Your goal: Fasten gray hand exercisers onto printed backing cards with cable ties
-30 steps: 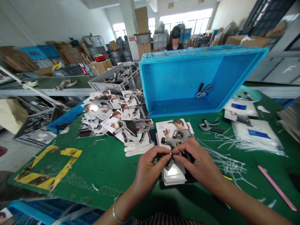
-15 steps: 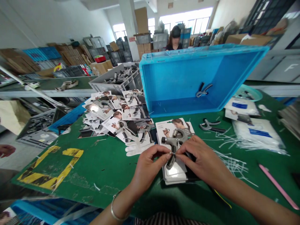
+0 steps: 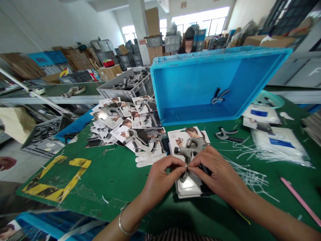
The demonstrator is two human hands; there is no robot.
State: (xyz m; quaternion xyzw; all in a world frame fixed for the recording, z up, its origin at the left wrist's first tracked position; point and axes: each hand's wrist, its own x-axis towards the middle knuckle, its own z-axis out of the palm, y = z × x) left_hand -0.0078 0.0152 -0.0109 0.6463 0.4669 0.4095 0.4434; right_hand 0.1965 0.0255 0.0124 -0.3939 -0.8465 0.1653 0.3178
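Note:
A grey and black hand grip strengthener (image 3: 187,152) with a metal spring lies on a stack of printed cards (image 3: 189,192). My left hand (image 3: 160,175) and my right hand (image 3: 213,167) meet fingertip to fingertip over its near handle. Both pinch a thin white cable tie (image 3: 186,165) at that handle; only a small bit of it shows between the fingers. The right fingers hide the other handle in part. Loose white cable ties (image 3: 253,177) are scattered to the right, close to a second grip strengthener (image 3: 227,134).
A blue crate (image 3: 190,115) lies on its side behind the cards, a grip strengthener inside. Carded grip strengtheners (image 3: 135,134) pile up at left, beside a white glove (image 3: 147,159). Plastic bags (image 3: 281,144) and a pink tool (image 3: 298,199) are at right. Another person's hand (image 3: 7,163) shows far left.
The view has shifted slightly. My two hands stay pinched together at the near handle, with their fingertips only a little closer.

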